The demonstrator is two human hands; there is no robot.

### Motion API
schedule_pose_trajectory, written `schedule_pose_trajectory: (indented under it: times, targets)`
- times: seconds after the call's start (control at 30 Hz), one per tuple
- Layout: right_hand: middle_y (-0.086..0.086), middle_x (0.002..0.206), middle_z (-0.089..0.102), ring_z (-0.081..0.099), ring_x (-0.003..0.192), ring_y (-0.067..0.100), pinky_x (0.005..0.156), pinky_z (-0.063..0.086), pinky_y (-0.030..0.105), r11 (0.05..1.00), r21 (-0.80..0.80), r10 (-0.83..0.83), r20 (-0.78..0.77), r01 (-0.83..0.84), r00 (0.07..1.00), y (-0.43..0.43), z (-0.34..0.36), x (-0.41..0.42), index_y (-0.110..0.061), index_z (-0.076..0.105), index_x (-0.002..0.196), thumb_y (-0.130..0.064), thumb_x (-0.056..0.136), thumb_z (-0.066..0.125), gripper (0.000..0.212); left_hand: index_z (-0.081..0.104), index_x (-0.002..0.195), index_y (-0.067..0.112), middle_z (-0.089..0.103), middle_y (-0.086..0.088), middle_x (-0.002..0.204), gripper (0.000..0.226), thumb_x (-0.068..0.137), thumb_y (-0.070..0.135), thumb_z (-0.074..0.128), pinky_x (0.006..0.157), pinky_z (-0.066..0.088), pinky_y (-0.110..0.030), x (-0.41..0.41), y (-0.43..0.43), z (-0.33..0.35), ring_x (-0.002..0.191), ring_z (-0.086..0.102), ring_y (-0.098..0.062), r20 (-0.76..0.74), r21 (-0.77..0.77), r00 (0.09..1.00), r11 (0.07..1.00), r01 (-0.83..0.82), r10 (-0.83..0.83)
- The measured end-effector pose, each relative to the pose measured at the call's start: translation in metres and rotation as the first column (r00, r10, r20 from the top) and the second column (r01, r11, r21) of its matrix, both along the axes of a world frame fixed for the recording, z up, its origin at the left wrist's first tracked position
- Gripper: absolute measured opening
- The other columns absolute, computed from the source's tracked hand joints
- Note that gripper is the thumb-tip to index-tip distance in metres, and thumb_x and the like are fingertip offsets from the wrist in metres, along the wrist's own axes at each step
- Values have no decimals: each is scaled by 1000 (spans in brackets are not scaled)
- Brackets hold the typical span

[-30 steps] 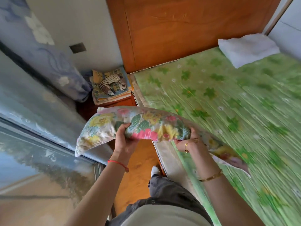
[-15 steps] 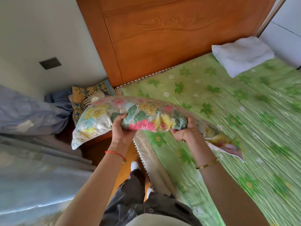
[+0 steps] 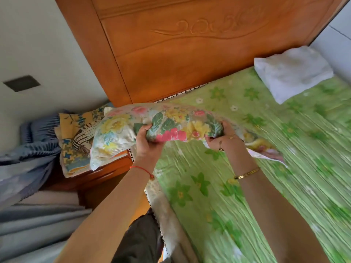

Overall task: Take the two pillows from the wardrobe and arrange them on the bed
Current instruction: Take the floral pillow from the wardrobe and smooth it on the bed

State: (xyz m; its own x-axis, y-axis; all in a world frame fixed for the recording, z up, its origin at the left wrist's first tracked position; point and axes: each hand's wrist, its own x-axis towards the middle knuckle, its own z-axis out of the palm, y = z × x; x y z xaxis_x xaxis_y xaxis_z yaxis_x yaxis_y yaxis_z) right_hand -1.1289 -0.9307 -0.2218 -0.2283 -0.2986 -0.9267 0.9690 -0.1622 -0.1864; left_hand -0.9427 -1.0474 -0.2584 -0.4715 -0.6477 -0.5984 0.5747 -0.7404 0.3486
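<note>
A floral pillow (image 3: 176,124) with pink and yellow flowers hangs level above the left edge of the bed (image 3: 266,168), near the headboard. My left hand (image 3: 147,143) grips its near edge left of the middle. My right hand (image 3: 223,138) grips the same edge further right. The pillow's loose end flap trails to the right over the green sheet. A white pillow (image 3: 292,72) lies flat at the head of the bed on the far right side.
The carved wooden headboard (image 3: 190,44) stands behind the bed. A wooden nightstand (image 3: 102,171) with folded patterned cloths (image 3: 76,141) sits left of the bed. Blue-grey bedding (image 3: 28,152) is piled at the far left. A white wall borders the bed's right side.
I have turned and stepped toward the head of the bed, carrying the floral pillow forward with both hands. The headboard and white pillow now look closer. My grip is unchanged.
</note>
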Motion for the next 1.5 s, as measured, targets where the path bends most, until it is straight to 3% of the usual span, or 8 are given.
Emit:
schedule_pose_trajectory:
  times: [0.2,0.53,0.77,1.07,1.2,1.3,1.4,1.5]
  targets:
    - [-2,71,61,54,60,14,44,43,23,993,-31,106,-117,-111,987,-79,-29,-92,-16,62,75,-31,88,65,21,64,112,2,67,-19,117,26,86,6,61,87,59,-53,-78,-60,-32,115,63,-39,-89,47,996,999,-18,22]
    - [0,66,70,67,46,15,45,51,19,980,-4,186,-314,-198,931,-153,-117,-226,-15,66,77,-26,85,67,13,77,99,-4,68,-25,121,26,87,3,55,106,42,-64,-196,-103,-139,126,56,-45,-259,83,966,997,-4,25]
    - [-3,58,69,64,63,15,66,50,29,909,152,416,-272,-388,868,-125,-225,-244,-17,64,79,-31,90,57,19,53,133,3,46,-29,148,56,79,-2,66,114,39,-57,-201,-58,-230,140,42,-47,-64,424,996,905,-26,59]
    - [7,80,61,57,71,20,76,52,33,887,315,391,-124,-337,912,-46,-305,-207,-12,62,95,-36,95,59,25,60,111,4,63,-15,100,29,84,13,69,75,55,-39,-173,13,-271,90,64,-26,272,557,903,820,134,-333]
    - [-1,42,59,58,34,8,38,47,15,835,453,377,-57,-313,924,-14,-318,-190,-10,57,81,-20,95,62,18,61,87,3,65,-11,76,11,87,8,71,66,62,-38,-170,35,-263,77,66,-27,272,613,818,746,259,-507]
    - [0,43,56,51,29,7,34,40,14,791,508,422,-49,-341,905,0,-321,-183,-9,54,70,-21,94,61,28,59,98,2,65,-13,85,11,94,10,65,59,62,-36,-175,42,-254,80,66,-28,301,594,801,759,267,-518]
    - [5,55,53,40,24,4,31,32,15,708,576,579,-142,-409,803,-8,-312,-185,-9,53,65,-24,95,60,34,62,101,0,67,-12,88,17,93,13,68,65,57,-32,-180,27,-246,78,65,-24,428,479,709,806,348,-561]
    - [12,60,56,53,48,18,57,49,31,568,706,793,-331,-423,512,-42,-295,-189,-7,55,60,-22,94,59,37,62,93,3,68,-9,82,8,97,10,61,68,55,-29,-187,-13,-236,73,65,-21,572,294,646,862,414,-505]
